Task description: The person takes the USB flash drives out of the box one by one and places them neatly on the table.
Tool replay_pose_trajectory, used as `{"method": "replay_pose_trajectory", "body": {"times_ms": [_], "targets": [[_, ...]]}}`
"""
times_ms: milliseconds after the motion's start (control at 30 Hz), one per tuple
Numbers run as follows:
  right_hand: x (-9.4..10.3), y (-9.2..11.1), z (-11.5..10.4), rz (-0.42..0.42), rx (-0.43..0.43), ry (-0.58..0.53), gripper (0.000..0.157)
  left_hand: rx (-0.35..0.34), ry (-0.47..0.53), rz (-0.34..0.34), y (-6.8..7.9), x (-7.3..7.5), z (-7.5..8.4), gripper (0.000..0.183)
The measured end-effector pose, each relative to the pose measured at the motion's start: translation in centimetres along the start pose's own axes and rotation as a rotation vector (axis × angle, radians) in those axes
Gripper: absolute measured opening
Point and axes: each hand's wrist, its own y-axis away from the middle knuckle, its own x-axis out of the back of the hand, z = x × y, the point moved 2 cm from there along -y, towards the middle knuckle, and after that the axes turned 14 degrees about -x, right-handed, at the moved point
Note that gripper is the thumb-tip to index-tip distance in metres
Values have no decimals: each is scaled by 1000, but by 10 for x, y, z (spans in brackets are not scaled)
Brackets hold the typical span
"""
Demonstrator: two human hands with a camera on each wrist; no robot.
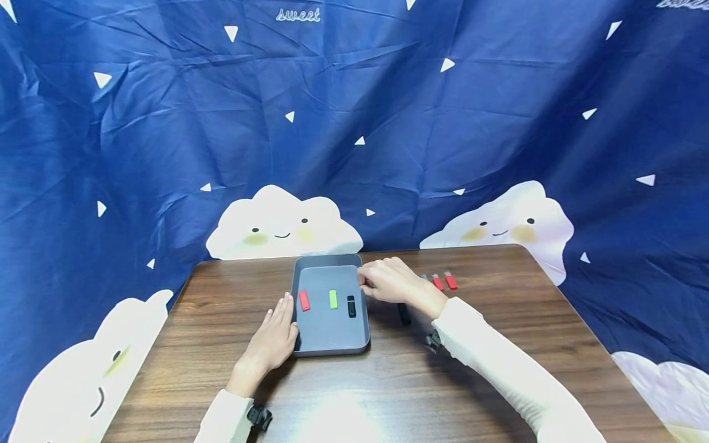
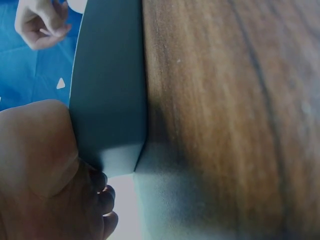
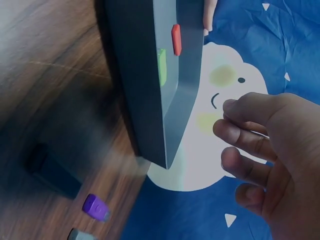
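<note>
White lettering (image 1: 298,15) reading "sweet" marks blue cloth (image 1: 388,92) behind the wood-grain counter (image 1: 443,387). The left hand (image 1: 273,335), fingers straight, touches the gray tray (image 1: 327,337) holding red stick (image 1: 304,300), green stick (image 1: 333,299) and black stick (image 1: 351,306); the right hand (image 1: 396,280) curls near its rim, grip undiscernible.

long white sleeves (image 1: 505,363), small black device (image 1: 259,418) at left wrist, dark device (image 1: 434,341) at right wrist

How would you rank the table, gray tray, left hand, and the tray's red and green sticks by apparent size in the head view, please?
1. Table
2. Gray tray
3. Left hand
4. Red stick and green stick: too alike to rank.
</note>
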Motion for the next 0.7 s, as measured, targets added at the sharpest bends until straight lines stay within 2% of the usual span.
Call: {"method": "replay_pose_trajectory", "body": {"times_ms": [367,700], "targets": [[-4,-23,-21,-39,24,-5,15,21,-2,-20,1,-1,-1,63],[-13,-42,-38,-74,31,-2,15,-19,0,28,1,-8,-9,64]]}}
